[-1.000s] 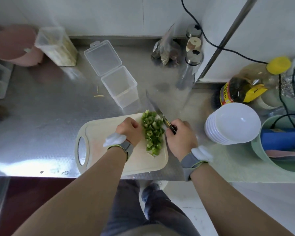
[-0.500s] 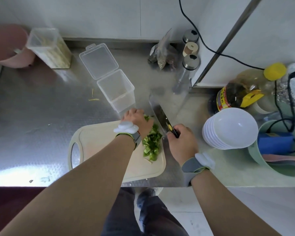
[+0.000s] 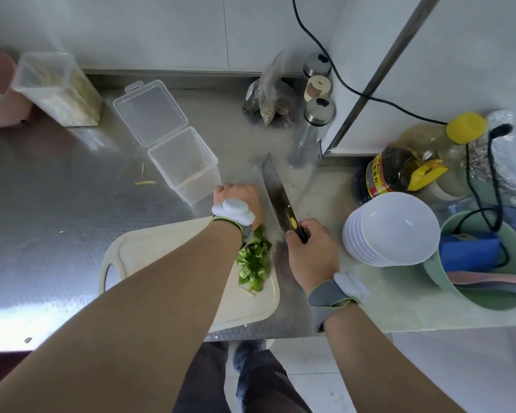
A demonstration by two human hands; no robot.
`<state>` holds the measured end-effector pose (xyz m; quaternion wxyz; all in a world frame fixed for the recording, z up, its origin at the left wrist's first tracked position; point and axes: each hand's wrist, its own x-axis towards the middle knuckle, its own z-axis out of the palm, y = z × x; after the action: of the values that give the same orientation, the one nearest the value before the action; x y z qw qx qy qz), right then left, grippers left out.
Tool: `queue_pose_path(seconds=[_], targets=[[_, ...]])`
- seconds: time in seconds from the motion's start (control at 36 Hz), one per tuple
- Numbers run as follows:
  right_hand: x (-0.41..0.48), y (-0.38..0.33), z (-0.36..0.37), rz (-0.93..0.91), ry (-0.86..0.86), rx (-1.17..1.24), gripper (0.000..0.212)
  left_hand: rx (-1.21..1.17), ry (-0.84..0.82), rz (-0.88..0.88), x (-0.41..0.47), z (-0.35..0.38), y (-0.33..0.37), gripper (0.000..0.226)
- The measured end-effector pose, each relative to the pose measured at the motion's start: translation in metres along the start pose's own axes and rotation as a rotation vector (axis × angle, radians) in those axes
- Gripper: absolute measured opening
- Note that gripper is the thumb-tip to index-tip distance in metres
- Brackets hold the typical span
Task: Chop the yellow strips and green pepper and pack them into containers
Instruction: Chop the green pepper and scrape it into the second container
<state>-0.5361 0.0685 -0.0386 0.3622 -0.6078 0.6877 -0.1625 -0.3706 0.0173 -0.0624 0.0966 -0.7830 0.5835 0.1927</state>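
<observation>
Our right hand (image 3: 310, 254) curls its fingers tight round the knife (image 3: 276, 190). The green pepper bits (image 3: 254, 262) lie on the cutting board (image 3: 161, 248). Our left hand (image 3: 239, 198) is beside the open box (image 3: 182, 165); we cannot tell how its fingers sit.

text: none legible | oil bottle label (image 3: 375, 177) (characters blurred) | knife emblem (image 3: 293, 223) unreadable

Right hand (image 3: 312, 257) grips the knife (image 3: 276, 192), blade angled away over the tabletop (image 3: 57, 204); left hand (image 3: 239, 201) at the cutting board (image 3: 161, 242) far edge, beside the clear container (image 3: 185, 165); chopped green pepper (image 3: 253, 260) on the board.
</observation>
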Motion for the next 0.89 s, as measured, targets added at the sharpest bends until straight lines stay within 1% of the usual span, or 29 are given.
queue_pose_path(seconds=[0.08, 0.22, 0.36, 0.47, 0.56, 0.72, 0.81, 0.89], targets=[[-0.003, 0.0, 0.0, -0.004, -0.027, 0.023, 0.013, -0.081, 0.041, -0.01, -0.012, -0.001, -0.006, 0.018], [-0.012, 0.0, 0.0, -0.046, -0.098, -0.02, 0.013, -0.282, 0.193, -0.144, -0.037, 0.005, -0.02, 0.026], [-0.026, -0.001, 0.005, -0.109, -0.079, -0.085, 0.013, -0.316, 0.131, -0.065, -0.05, 0.019, -0.028, 0.036], [-0.032, -0.005, 0.006, -0.129, -0.072, -0.137, 0.017, -0.358, 0.131, -0.031, -0.058, 0.026, -0.029, 0.033], [-0.039, -0.008, 0.009, -0.154, -0.084, -0.168, 0.017, -0.416, 0.107, -0.015, -0.069, 0.029, -0.029, 0.037], [-0.052, -0.008, 0.015, -0.151, -0.116, -0.132, 0.016, -0.491, 0.166, -0.001, -0.089, 0.031, -0.032, 0.036], [-0.058, -0.008, 0.017, -0.139, -0.128, -0.095, 0.016, -0.565, 0.207, -0.038, -0.099, 0.032, -0.038, 0.031], [-0.061, -0.006, 0.018, -0.127, -0.093, -0.093, 0.016, -0.602, 0.242, -0.066, -0.109, 0.035, -0.048, 0.031]])
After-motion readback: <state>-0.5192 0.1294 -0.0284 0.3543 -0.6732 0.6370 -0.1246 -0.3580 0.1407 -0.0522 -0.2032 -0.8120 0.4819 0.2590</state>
